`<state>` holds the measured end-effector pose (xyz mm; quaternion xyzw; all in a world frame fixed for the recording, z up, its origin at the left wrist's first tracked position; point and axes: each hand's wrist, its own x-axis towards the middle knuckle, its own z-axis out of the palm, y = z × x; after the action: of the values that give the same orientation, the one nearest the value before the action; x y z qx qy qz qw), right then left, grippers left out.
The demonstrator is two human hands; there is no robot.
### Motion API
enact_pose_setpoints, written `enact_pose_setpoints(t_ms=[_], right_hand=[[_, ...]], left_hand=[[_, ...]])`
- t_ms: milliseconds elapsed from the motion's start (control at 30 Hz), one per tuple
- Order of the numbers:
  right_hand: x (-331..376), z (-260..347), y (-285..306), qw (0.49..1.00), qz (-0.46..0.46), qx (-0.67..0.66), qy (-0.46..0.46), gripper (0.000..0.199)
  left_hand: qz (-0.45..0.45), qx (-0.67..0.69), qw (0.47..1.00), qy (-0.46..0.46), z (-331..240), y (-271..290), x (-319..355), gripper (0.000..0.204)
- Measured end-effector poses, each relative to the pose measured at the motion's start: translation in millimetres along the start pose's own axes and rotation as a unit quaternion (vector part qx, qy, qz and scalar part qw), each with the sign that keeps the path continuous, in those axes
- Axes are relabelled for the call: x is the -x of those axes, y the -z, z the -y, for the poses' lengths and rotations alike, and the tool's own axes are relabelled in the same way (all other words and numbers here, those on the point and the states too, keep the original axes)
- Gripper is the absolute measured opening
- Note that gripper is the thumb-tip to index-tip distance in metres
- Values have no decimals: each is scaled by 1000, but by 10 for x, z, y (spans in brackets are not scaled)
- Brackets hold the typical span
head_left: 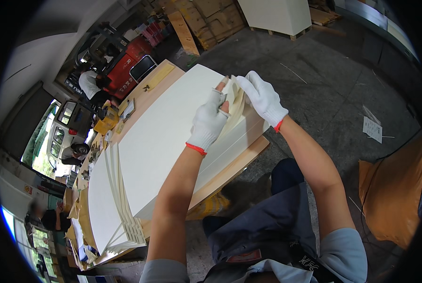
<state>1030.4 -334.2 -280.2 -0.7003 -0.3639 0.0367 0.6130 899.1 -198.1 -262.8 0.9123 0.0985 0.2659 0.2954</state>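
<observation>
A tall stack of large white sheets (173,113) lies on a wooden table, and both my hands are at its far right corner. Several sheets there are bent up into a fanned, cream-shaded bundle of edges (238,104). My left hand (207,121), in a white knit glove with bare thumb and index fingertips, is closed at the inner side of this lifted corner. My right hand (263,98), gloved in white with a red cuff, grips the outer side of the same corner; its fingertips are partly hidden.
A second, stepped stack of white sheets (100,198) lies to the left. Yellow bins (106,120) stand farther along the table. Behind are a red forklift (126,70), a person in a white shirt (89,84) and a van (62,132). An orange-brown cover (390,193) hangs at the right.
</observation>
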Motion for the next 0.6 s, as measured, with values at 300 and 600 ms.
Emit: enact_pose_setpoints(t_ms=[300,600], right_hand=[[-18,-73,-56,999,-23,19,13,50],[-9,-20,-21,1000,-5,-2,-26,52]], left_hand=[[92,-39,992,75,-156,34,9,44],[43,-80,995,36,-102,35,5,41]])
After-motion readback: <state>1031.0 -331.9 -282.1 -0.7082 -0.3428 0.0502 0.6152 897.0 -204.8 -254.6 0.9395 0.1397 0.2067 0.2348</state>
